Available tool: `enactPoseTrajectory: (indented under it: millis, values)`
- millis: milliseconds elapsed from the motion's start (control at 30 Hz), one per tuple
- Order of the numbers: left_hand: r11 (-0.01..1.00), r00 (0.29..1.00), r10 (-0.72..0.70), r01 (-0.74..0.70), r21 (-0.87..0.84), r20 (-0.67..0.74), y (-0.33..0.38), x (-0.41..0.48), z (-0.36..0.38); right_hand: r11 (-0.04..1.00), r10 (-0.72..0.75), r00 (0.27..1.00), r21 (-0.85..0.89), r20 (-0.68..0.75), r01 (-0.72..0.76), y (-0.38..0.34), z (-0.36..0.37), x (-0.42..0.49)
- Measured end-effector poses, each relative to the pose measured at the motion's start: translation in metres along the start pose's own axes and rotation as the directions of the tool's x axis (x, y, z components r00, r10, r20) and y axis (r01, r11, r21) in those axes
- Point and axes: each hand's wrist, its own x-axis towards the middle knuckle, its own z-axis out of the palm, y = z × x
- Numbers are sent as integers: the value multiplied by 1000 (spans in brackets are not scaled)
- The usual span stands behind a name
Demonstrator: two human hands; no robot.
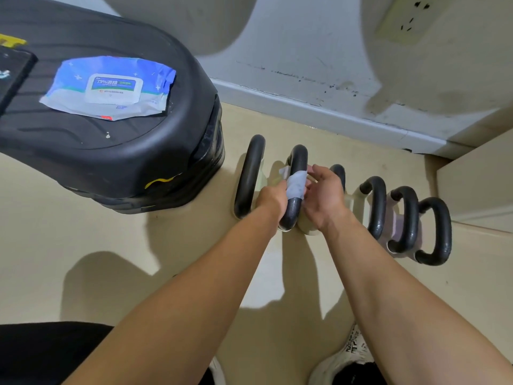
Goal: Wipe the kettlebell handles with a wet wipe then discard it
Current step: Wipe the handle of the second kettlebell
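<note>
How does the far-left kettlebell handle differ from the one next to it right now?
The far-left handle is bare and untouched; the second handle has the wet wipe wrapped around its middle. The left hand and right hand flank the second handle, neither on the far-left one. Both are black loops rising from pale kettlebells.

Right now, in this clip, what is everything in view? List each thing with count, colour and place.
Looped metal kettlebell handles: six, black, in a row on the beige floor along the wall.
Thin wet wipe: one, white, wrapped round the second handle from the left.
Flat plastic pack of wipes: one, blue and white, lying on the step platform.
Rounded plastic step platform: one, black, left of the kettlebells.
Wall socket: one, cream, upper right wall.
Sneakers: white, bottom edge.
Left hand: pinching the wipe against the handle.
Right hand: fingers at the wipe's other side.
</note>
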Motion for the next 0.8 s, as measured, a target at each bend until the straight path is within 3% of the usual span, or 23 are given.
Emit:
enactPoseTrajectory:
  millis: [167, 333, 467, 567, 633, 800]
  values:
    - [999, 999, -25, 24, -27, -27, 7, 11, 8, 996, 25, 1000, -89, 13, -24, 6, -2, 7]
    - [989, 996, 81, -86, -122, -44, 18, -6, 5, 946, -105, 994, -309, -20, 94, 8, 7, 4]
    - [975, 974, 197, -206, -77, -112, 17, -15, 4, 981, -5, 998, -195, -68, -9, 11, 0, 3]
    - [876, 872, 458, -411, 250, -171, 14, -25, 3, 990, -5, 997, -143, -79, -6, 14, -9, 0]
    - [788, 801, 571, -473, 394, -179, 12, -33, 3, 986, -55, 995, -163, -81, 41, 19, -14, 1]
    - [684, 702, 698, -594, 425, -142, 5, -38, -1, 936, -287, 948, -252, -136, 246, 35, -15, -12]
